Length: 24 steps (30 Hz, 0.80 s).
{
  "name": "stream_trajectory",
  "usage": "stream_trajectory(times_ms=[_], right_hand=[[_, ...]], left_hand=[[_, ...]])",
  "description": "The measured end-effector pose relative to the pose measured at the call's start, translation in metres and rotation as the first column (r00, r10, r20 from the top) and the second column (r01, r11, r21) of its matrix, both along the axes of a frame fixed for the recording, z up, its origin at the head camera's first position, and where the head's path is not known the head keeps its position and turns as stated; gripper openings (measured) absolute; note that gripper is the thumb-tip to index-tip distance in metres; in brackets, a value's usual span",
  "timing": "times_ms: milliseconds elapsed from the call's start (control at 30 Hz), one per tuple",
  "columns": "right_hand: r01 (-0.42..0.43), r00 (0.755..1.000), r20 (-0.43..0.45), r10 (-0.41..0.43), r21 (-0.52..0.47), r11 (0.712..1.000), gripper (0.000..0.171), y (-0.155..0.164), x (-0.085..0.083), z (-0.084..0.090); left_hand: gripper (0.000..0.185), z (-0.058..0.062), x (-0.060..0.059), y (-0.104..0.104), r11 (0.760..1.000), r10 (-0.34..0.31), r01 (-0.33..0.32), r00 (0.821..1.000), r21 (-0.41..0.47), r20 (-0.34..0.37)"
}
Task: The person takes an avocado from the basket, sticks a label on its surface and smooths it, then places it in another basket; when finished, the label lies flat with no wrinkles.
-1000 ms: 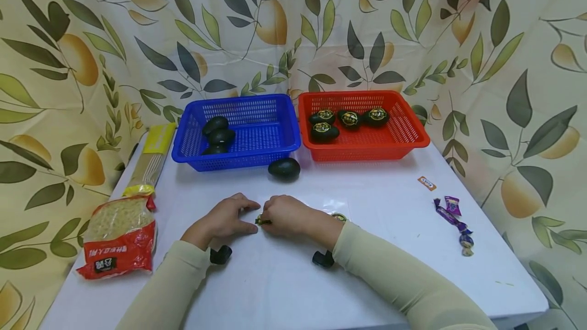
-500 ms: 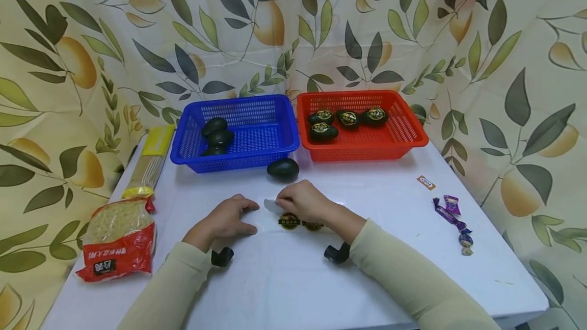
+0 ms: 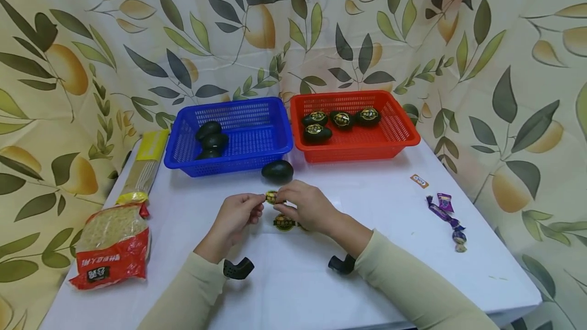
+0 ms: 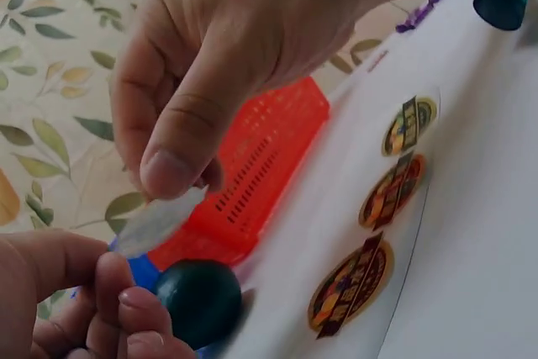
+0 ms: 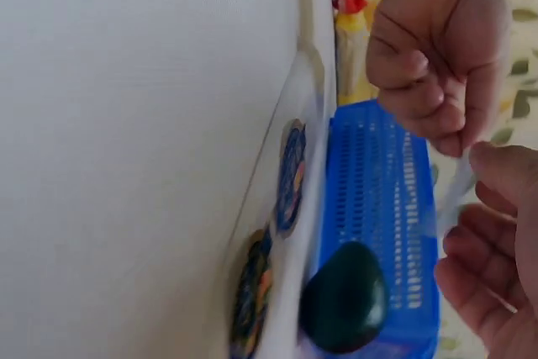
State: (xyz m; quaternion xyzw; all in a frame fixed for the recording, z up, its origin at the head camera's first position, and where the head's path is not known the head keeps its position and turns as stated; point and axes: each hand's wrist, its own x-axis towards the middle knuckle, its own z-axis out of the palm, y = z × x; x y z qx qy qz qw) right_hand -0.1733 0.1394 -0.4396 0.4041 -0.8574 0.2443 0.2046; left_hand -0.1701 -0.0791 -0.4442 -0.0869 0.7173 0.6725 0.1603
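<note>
Above the table, both hands pinch one gold-and-black oval sticker [image 3: 271, 197] by its opposite ends. My left hand [image 3: 236, 220] has its left end between thumb and forefinger, the other fingers curled in. From the right, my right hand [image 3: 308, 207] holds the other end. The left wrist view shows the pale back of the sticker [image 4: 155, 224]. Below the hands lies a clear sheet bearing more oval labels [image 4: 353, 286], partly covered by the right hand in the head view. Just beyond the hands, a dark green avocado [image 3: 277, 171] rests on the table.
A blue basket [image 3: 257, 159] at the back holds avocados without visible labels. Beside it, a red basket [image 3: 362, 153] holds several labelled avocados. Packs of noodles [image 3: 112, 243] and dry sticks [image 3: 144, 164] lie left; wrapped sweets [image 3: 445, 213] and a small orange-white packet [image 3: 419, 181] lie right.
The right hand has lifted the sticker off the table, beside the sheet of labels, and raised it. The left hand has come up from the table and now pinches its other end.
</note>
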Motion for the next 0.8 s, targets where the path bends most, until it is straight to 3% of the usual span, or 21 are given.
stream_trajectory(times_ms=[67,100,133,233,300,367,433,600,800], right_hand=[[0.072,0.985,0.158,-0.061,-0.063,0.995,0.023,0.002,-0.001,-0.001],[0.118,0.964,0.25,-0.091,-0.093,0.989,0.026,0.004,-0.003,-0.001],[0.166,0.932,0.343,-0.117,-0.118,0.979,0.027,0.005,-0.004,-0.001],[0.275,0.802,0.586,-0.119,-0.185,0.944,0.028,0.008,-0.012,0.0],[0.318,0.725,0.683,-0.087,-0.22,0.922,0.024,0.009,-0.019,0.001],[0.347,0.678,0.732,-0.061,-0.246,0.905,0.022,0.009,-0.027,0.002],[0.381,0.661,0.747,-0.066,-0.259,0.888,0.019,0.008,-0.035,0.004],[0.478,0.672,0.71,-0.208,-0.202,0.855,0.021,0.003,-0.059,0.003],[0.54,0.698,0.603,-0.387,-0.087,0.837,0.023,-0.005,-0.078,-0.007]], left_hand=[[0.029,0.001,-0.002,-0.001,1.0,0.0,-0.001,0.999,-0.024,-0.051],[0.027,0.001,-0.003,-0.002,0.999,-0.007,0.005,0.997,-0.032,-0.083],[0.025,0.002,-0.004,-0.002,0.999,-0.016,0.011,0.993,-0.042,-0.117],[0.022,0.004,-0.009,-0.002,0.997,-0.04,0.025,0.98,-0.075,-0.196],[0.022,0.006,-0.014,0.001,0.995,-0.048,0.028,0.975,-0.095,-0.219],[0.023,0.007,-0.02,0.005,0.994,-0.043,0.019,0.973,-0.111,-0.226],[0.026,0.007,-0.028,0.01,0.992,-0.027,-0.004,0.972,-0.128,-0.234],[0.034,0.0,-0.055,0.026,0.976,0.042,-0.098,0.961,-0.194,-0.275],[0.028,-0.011,-0.072,0.039,0.908,0.117,-0.25,0.922,-0.336,-0.368]])
